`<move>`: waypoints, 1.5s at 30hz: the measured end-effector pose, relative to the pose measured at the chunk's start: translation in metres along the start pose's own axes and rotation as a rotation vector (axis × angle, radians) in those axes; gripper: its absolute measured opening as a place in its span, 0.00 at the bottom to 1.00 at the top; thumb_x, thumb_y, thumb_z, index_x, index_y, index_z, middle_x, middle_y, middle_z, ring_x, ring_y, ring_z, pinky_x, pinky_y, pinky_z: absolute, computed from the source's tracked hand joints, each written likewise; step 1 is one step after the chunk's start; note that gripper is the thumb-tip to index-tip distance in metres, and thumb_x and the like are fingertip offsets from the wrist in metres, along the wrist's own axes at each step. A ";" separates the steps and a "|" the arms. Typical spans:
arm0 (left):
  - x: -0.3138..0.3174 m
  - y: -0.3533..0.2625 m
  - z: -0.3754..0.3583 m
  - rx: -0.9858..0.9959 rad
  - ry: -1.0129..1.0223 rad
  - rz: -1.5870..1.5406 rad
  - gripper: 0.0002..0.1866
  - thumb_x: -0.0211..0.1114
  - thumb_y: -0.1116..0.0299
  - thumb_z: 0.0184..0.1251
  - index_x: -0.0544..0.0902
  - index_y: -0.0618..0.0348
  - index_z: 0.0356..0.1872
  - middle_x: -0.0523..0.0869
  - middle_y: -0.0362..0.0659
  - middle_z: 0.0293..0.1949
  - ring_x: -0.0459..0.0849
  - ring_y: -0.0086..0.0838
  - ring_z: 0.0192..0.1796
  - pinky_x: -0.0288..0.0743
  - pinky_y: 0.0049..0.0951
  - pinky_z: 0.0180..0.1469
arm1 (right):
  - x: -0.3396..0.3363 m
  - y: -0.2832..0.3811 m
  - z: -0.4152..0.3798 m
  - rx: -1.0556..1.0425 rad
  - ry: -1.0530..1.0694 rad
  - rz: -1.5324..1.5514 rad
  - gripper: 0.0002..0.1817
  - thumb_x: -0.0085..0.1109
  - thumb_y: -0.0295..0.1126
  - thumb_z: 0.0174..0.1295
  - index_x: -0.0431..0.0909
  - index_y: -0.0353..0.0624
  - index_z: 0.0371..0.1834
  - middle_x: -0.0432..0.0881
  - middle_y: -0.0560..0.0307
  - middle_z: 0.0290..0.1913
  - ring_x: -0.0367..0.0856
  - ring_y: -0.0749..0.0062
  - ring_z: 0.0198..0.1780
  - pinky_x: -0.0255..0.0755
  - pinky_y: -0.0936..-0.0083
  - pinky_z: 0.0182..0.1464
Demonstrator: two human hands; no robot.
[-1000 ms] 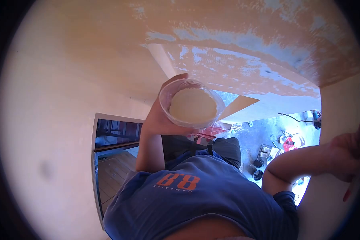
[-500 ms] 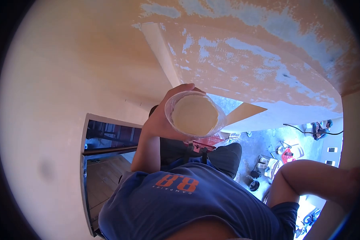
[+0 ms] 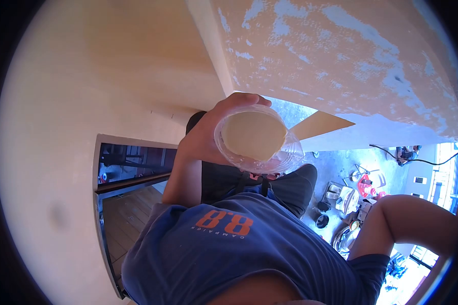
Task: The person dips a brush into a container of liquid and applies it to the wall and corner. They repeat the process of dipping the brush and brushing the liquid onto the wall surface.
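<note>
My left hand (image 3: 204,133) is wrapped around a clear plastic cup (image 3: 291,150), which is tilted so that its mouth faces me. Pale cream liquid (image 3: 254,134) fills much of the opening. The thumb or a finger lies along the upper rim, and the other fingers are hidden behind the cup. My right arm (image 3: 417,221) reaches out to the right, bent at the elbow. Its hand is lost past the dark edge of the view.
An orange-beige wall with whitish patches (image 3: 336,61) rises ahead. A plain wall (image 3: 51,168) with an opening is on the left. Far below lies a floor with a black bucket (image 3: 321,221), red and white items, and a person (image 3: 406,154). A black cable (image 3: 417,159) hangs at right.
The view has shifted, with more of the bright lower right showing. The cup has moved slightly right and tips further, showing more of its clear side. My left hand keeps its hold.
</note>
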State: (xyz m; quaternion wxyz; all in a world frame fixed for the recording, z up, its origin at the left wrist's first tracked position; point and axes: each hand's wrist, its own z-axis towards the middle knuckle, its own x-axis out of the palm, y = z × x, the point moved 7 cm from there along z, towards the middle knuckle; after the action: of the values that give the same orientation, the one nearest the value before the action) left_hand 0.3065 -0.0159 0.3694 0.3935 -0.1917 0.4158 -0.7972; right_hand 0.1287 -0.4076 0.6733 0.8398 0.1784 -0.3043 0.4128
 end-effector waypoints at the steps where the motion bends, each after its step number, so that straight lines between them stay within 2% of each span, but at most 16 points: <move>1: -0.002 0.001 -0.004 -0.006 -0.011 -0.004 0.54 0.83 0.69 0.29 0.62 0.51 0.65 0.72 0.50 0.60 0.73 0.39 0.60 0.69 0.37 0.60 | 0.022 0.007 -0.018 -0.171 0.400 -0.002 0.13 0.53 0.33 0.61 0.74 0.30 0.35 0.81 0.42 0.32 0.83 0.57 0.32 0.80 0.69 0.35; 2: -0.006 0.001 -0.008 -0.009 -0.022 -0.016 0.54 0.83 0.69 0.29 0.62 0.51 0.65 0.72 0.50 0.59 0.73 0.39 0.60 0.69 0.37 0.60 | 0.029 0.008 -0.007 -0.161 0.410 0.003 0.13 0.53 0.33 0.61 0.74 0.30 0.35 0.81 0.42 0.32 0.83 0.57 0.32 0.80 0.69 0.35; 4: -0.013 -0.003 -0.015 -0.021 -0.040 -0.022 0.54 0.84 0.69 0.28 0.62 0.51 0.65 0.73 0.50 0.59 0.74 0.39 0.60 0.69 0.37 0.60 | -0.005 -0.003 0.023 0.138 -0.398 -0.041 0.12 0.54 0.33 0.60 0.75 0.30 0.35 0.82 0.43 0.31 0.83 0.57 0.31 0.80 0.69 0.34; 5: -0.017 -0.006 -0.018 -0.047 -0.051 0.021 0.54 0.84 0.68 0.28 0.62 0.51 0.65 0.73 0.50 0.59 0.73 0.39 0.60 0.69 0.37 0.59 | -0.013 -0.008 0.013 0.151 -0.396 -0.047 0.12 0.54 0.33 0.60 0.75 0.30 0.35 0.82 0.43 0.31 0.83 0.57 0.31 0.80 0.69 0.34; 7: -0.024 -0.011 -0.027 -0.073 -0.061 0.071 0.55 0.84 0.68 0.29 0.62 0.51 0.65 0.73 0.50 0.59 0.73 0.39 0.60 0.69 0.37 0.59 | 0.021 0.010 -0.031 -0.201 0.381 -0.008 0.12 0.54 0.33 0.60 0.75 0.31 0.35 0.82 0.43 0.33 0.83 0.57 0.32 0.80 0.70 0.33; 11: -0.041 -0.023 -0.045 -0.094 -0.130 0.136 0.56 0.84 0.69 0.28 0.60 0.51 0.66 0.73 0.50 0.58 0.73 0.38 0.60 0.68 0.37 0.59 | -0.002 0.010 -0.039 -0.125 0.392 0.115 0.12 0.54 0.33 0.60 0.75 0.32 0.35 0.82 0.44 0.34 0.83 0.59 0.33 0.80 0.71 0.32; 16: -0.049 -0.035 -0.063 -0.117 -0.205 0.237 0.57 0.83 0.69 0.26 0.60 0.53 0.66 0.74 0.50 0.58 0.73 0.38 0.60 0.68 0.37 0.60 | -0.041 -0.014 -0.106 0.266 0.365 0.467 0.10 0.54 0.33 0.62 0.74 0.37 0.40 0.79 0.50 0.34 0.80 0.63 0.34 0.79 0.68 0.37; 18: -0.048 -0.037 -0.064 -0.136 -0.210 0.338 0.56 0.83 0.70 0.27 0.60 0.54 0.66 0.74 0.50 0.58 0.73 0.38 0.60 0.67 0.37 0.60 | -0.082 -0.037 -0.132 0.413 0.171 0.459 0.11 0.47 0.31 0.60 0.71 0.32 0.27 0.78 0.40 0.33 0.82 0.53 0.35 0.82 0.57 0.39; 20: -0.044 -0.036 -0.064 -0.163 -0.210 0.321 0.56 0.82 0.71 0.27 0.60 0.55 0.66 0.74 0.49 0.58 0.73 0.38 0.61 0.67 0.38 0.61 | -0.085 -0.024 -0.187 0.009 0.656 -0.181 0.19 0.44 0.45 0.60 0.76 0.39 0.34 0.77 0.49 0.34 0.77 0.54 0.47 0.67 0.51 0.59; 22: -0.037 -0.034 -0.062 -0.176 -0.186 0.289 0.56 0.82 0.71 0.27 0.59 0.56 0.66 0.74 0.49 0.58 0.73 0.39 0.61 0.66 0.39 0.61 | -0.098 -0.045 -0.238 0.504 0.455 0.166 0.17 0.38 0.36 0.62 0.76 0.36 0.36 0.75 0.48 0.39 0.75 0.53 0.50 0.67 0.51 0.58; 23: -0.035 -0.032 -0.060 -0.199 -0.188 0.312 0.59 0.83 0.70 0.24 0.58 0.56 0.66 0.73 0.50 0.58 0.73 0.38 0.60 0.68 0.39 0.60 | -0.093 -0.045 -0.267 0.697 0.278 0.013 0.17 0.37 0.35 0.62 0.76 0.39 0.40 0.74 0.51 0.40 0.71 0.55 0.52 0.65 0.52 0.60; 24: -0.032 -0.028 -0.056 -0.221 -0.185 0.334 0.61 0.84 0.69 0.21 0.57 0.57 0.66 0.72 0.52 0.58 0.73 0.38 0.60 0.70 0.39 0.60 | -0.081 -0.049 -0.294 0.995 0.370 0.389 0.16 0.39 0.37 0.61 0.76 0.41 0.41 0.73 0.52 0.40 0.67 0.58 0.53 0.63 0.55 0.61; 27: -0.018 -0.026 -0.045 -0.253 -0.190 0.232 0.61 0.84 0.70 0.22 0.56 0.57 0.66 0.72 0.51 0.58 0.73 0.38 0.60 0.70 0.39 0.60 | -0.074 -0.044 -0.344 1.477 0.115 0.676 0.11 0.47 0.39 0.55 0.66 0.43 0.33 0.66 0.54 0.36 0.66 0.58 0.52 0.63 0.61 0.59; 33: -0.003 -0.020 -0.040 -0.209 -0.126 0.282 0.60 0.84 0.69 0.23 0.57 0.56 0.66 0.72 0.50 0.58 0.73 0.37 0.59 0.70 0.39 0.59 | -0.084 -0.026 -0.349 1.493 0.076 0.733 0.12 0.50 0.38 0.55 0.64 0.43 0.35 0.66 0.54 0.37 0.68 0.58 0.50 0.64 0.62 0.57; 36: 0.007 -0.017 -0.037 -0.196 -0.073 0.270 0.60 0.84 0.69 0.23 0.57 0.57 0.66 0.72 0.50 0.58 0.73 0.37 0.59 0.70 0.39 0.59 | -0.090 -0.024 -0.347 1.492 0.071 0.761 0.11 0.51 0.33 0.58 0.65 0.40 0.38 0.70 0.45 0.43 0.73 0.57 0.50 0.74 0.65 0.51; 45: 0.012 -0.015 -0.040 -0.235 -0.071 0.269 0.59 0.83 0.73 0.22 0.58 0.58 0.65 0.73 0.48 0.57 0.72 0.36 0.60 0.69 0.38 0.60 | -0.100 -0.011 -0.353 1.564 0.035 0.908 0.14 0.51 0.31 0.62 0.60 0.40 0.46 0.70 0.34 0.53 0.72 0.48 0.58 0.72 0.54 0.57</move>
State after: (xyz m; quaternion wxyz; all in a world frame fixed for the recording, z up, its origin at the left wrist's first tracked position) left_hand 0.2666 0.0001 0.3576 0.4860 -0.2072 0.5138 -0.6759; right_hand 0.2185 -0.2782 0.3417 0.2393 0.5549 0.0348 0.7960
